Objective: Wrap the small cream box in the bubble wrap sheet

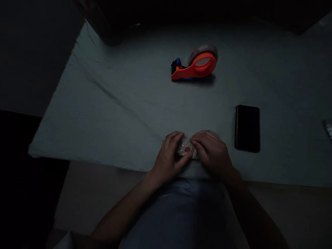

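Close to the table's front edge lies a small, pale package that looks wrapped in clear bubble wrap or plastic, with red markings on top. My left hand grips it from the left, fingers along the far side and thumb at the near side. From the right, my right hand has its fingers and thumb pressed together on the package's right part, partly hiding that end. The room is dim, so the package's exact kind is hard to make out.
An orange and blue tape dispenser with a roll of tape stands farther back. To the right of my hands lies a black phone-like slab. A shiny object is cut off at the right edge. A pale, creased cloth covers the table.
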The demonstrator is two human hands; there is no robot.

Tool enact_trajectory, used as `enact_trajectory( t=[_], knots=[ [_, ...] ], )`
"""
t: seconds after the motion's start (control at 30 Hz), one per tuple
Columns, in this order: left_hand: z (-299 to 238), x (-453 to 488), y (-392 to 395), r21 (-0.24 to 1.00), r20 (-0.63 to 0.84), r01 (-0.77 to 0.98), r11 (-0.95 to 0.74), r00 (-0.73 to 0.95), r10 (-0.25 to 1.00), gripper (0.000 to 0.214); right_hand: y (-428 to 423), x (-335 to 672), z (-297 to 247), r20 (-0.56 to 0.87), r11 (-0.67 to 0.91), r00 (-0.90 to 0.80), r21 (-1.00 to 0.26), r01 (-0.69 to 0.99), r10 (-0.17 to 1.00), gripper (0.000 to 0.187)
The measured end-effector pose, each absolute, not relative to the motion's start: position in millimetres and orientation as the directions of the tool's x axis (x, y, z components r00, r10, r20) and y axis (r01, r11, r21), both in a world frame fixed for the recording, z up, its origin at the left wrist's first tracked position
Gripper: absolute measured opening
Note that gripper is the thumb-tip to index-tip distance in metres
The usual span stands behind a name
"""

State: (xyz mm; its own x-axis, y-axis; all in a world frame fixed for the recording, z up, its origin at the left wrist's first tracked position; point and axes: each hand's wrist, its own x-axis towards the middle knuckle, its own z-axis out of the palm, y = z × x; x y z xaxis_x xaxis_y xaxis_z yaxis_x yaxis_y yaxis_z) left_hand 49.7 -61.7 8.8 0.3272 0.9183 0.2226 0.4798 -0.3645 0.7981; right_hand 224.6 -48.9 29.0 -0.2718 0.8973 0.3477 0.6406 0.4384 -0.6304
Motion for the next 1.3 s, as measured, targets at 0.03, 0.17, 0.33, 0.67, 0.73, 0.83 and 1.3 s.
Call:
enact_trajectory(
  t=[0.03,0.17,0.33,0.67,0.73,0.83,1.3],
  knots=[
    [9,49,-62,0.803,0.221,0.467,-0.370,0.343,0.913,0.058,-48,223,30,0.352,0.408,-0.222,-0.646,0.646,0.909,0.015],
    [8,42,-62,0.796,0.199,0.443,-0.413,0.452,0.870,0.086,-40,217,37,0.383,0.282,0.030,-0.728,0.625,0.923,0.011],
    [14,36,-70,0.779,0.116,0.509,-0.367,0.457,0.882,0.091,-39,218,44,0.208,0.078,0.228,-0.876,0.477,0.951,0.020],
    [26,49,-83,0.839,0.071,0.495,-0.225,0.310,0.948,0.047,-95,214,22,-0.049,-0.094,0.092,-0.807,0.583,0.995,0.018],
    [24,53,-81,0.836,0.152,0.481,-0.262,0.257,0.955,0.046,-96,204,21,0.061,-0.005,0.094,-0.815,0.579,0.994,0.019],
    [20,53,-76,0.836,0.229,0.460,-0.297,0.200,0.953,0.039,-92,196,21,0.163,0.085,0.078,-0.800,0.594,0.984,0.011],
    [11,7,-53,0.684,0.260,0.609,-0.402,0.311,0.914,0.059,-91,234,3,0.270,0.096,0.140,-0.705,0.702,0.953,0.054]
  ],
)
